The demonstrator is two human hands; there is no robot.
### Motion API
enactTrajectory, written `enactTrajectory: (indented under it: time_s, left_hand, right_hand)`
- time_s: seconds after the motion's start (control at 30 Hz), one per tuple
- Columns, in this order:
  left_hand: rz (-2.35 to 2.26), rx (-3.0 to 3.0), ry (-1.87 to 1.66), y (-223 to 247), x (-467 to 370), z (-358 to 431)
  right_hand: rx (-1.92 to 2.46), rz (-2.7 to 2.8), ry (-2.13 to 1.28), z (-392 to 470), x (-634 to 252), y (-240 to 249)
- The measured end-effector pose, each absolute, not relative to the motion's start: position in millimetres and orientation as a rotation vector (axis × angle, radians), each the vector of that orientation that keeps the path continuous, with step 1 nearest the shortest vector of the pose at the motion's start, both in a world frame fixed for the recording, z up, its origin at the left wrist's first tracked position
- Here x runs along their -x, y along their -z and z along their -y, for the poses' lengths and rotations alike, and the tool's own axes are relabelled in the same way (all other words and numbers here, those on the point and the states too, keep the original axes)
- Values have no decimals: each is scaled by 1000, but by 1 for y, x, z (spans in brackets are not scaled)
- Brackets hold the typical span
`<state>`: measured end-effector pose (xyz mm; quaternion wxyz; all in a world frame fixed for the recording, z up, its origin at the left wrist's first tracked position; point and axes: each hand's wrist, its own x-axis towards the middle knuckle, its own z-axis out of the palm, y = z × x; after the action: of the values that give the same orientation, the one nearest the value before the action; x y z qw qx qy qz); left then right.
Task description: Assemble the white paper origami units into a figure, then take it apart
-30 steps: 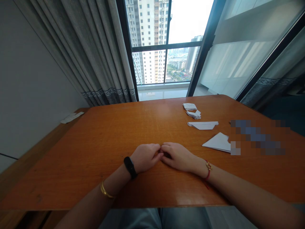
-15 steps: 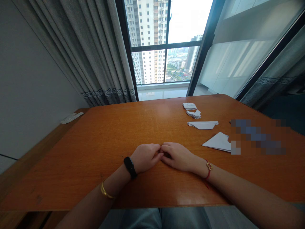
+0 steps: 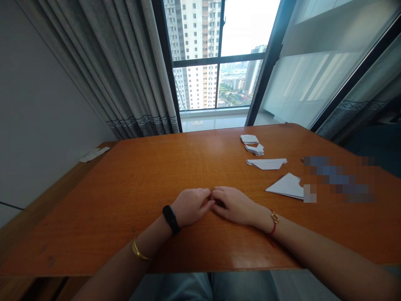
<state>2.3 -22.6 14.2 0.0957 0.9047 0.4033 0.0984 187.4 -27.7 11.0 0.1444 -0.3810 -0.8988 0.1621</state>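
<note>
My left hand rests on the wooden table with its fingers curled in and nothing showing in them. Fingertips to fingertips with it lies my right hand, also closed, with a dark gap between thumb and fingers and no object visible there. The undersides of both hands are hidden. Nearest to the right hand is a folded white paper with a pointed left end. Behind it lie a long folded paper strip, a smaller folded paper and a squarish folded paper.
A blurred, pixelated patch covers part of the table at the right. White papers lie on the ledge by the left wall. Beyond the table hang grey curtains beside a window. The table's front edge runs close to my lap.
</note>
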Motion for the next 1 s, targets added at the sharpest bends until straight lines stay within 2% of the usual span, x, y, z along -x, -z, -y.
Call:
enactTrajectory:
  time_s: [0.23, 0.3, 0.4, 0.5, 0.7, 0.87, 1.0]
  left_hand:
    - [-1198, -2659, -264, -13, -1, 23]
    - [-1198, -2650, -259, -14, -1, 23]
    - [-1188, -2643, -257, -14, -1, 22]
    - [-1196, -2636, -257, -13, -2, 22]
    - [-1187, -2643, -266, -9, -3, 23]
    - [-1191, -2646, -275, -8, -3, 23]
    - [-1242, -2584, -477, -11, -3, 22]
  right_hand:
    - [1088, 2275, -852, 0, -209, -20]
    - [1237, 2113, -607, -33, -231, -26]
    - [1615, 1975, -22, -94, -273, -30]
    - [1811, 1909, 72, -144, -310, -27]
    - [2014, 1981, -114, -178, -327, -3]
    - [1839, 2257, -239, -137, -286, 5]
    - [1319, 2501, -417, -71, -248, -5]
